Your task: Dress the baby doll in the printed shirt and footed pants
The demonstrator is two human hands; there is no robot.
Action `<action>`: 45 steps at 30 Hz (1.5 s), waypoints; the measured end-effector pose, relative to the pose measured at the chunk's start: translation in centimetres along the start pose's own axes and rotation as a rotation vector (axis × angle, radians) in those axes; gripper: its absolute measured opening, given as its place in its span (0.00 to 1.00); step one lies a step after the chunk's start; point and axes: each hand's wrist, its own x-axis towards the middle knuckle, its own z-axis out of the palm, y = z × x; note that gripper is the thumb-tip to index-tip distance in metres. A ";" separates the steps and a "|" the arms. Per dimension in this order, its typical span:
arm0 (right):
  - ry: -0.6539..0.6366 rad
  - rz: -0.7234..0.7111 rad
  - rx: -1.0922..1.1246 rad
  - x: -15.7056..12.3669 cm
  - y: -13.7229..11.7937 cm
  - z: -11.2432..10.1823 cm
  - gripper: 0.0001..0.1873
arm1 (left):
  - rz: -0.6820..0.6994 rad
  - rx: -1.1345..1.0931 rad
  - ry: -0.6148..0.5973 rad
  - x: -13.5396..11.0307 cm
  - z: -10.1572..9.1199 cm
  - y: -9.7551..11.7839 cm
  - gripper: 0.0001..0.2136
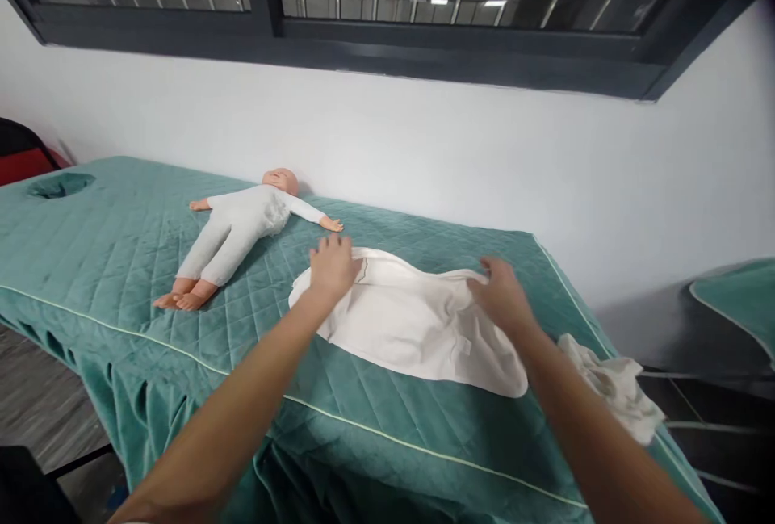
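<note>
A white cloth piece (405,318), which looks like a baby's swaddle or garment, lies spread on the green quilted bed cover (254,346). My left hand (333,267) is over its upper left edge, fingers slightly apart and the thumb pointing right. Over the upper right edge is my right hand (501,294), its thumb apart from its bent fingers. Neither hand plainly pinches the fabric; whether they press on it I cannot tell. To the left, a baby doll (245,221) in a white suit lies on its back, one arm stretched towards my left hand.
A crumpled white cloth (614,387) lies at the bed's right edge, beside my right forearm. The bed has a face hole (62,185) at its far left. Behind it stand a white wall (424,153) and a dark-framed window (393,39). A green padded seat (742,298) is at right.
</note>
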 end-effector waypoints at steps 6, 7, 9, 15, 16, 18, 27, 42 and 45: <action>-0.079 -0.169 0.166 -4.2 -3.9 8.3 0.27 | -0.048 -0.036 -0.363 -2.8 4.6 4.2 0.16; -0.104 -0.105 0.115 -4.6 -4.5 9.1 0.29 | -0.082 -0.018 -0.389 -2.8 4.9 4.6 0.17; -0.122 0.023 -0.020 -4.9 -5.2 10.2 0.32 | -0.135 0.000 -0.412 -2.6 5.3 5.1 0.19; -0.064 0.176 -0.120 -3.4 -5.8 10.8 0.36 | -0.344 0.006 -0.344 -1.9 6.5 5.3 0.21; -0.047 0.205 -0.092 -3.0 -5.7 10.7 0.36 | -0.360 -0.002 -0.321 -1.9 6.7 5.2 0.21; 0.004 0.247 -0.031 -2.5 -5.6 10.5 0.36 | -0.371 -0.038 -0.261 -1.9 6.9 5.2 0.20; 0.193 0.166 0.083 -2.2 -5.2 10.1 0.42 | -0.362 -0.278 -0.014 -0.7 6.9 4.9 0.19; 0.111 0.137 -0.030 4.3 -3.4 12.0 0.42 | -0.236 -0.152 -0.117 4.7 11.4 3.9 0.21; 0.041 0.139 -0.073 4.7 -3.1 12.5 0.41 | -0.249 -0.077 -0.174 5.3 12.7 3.5 0.22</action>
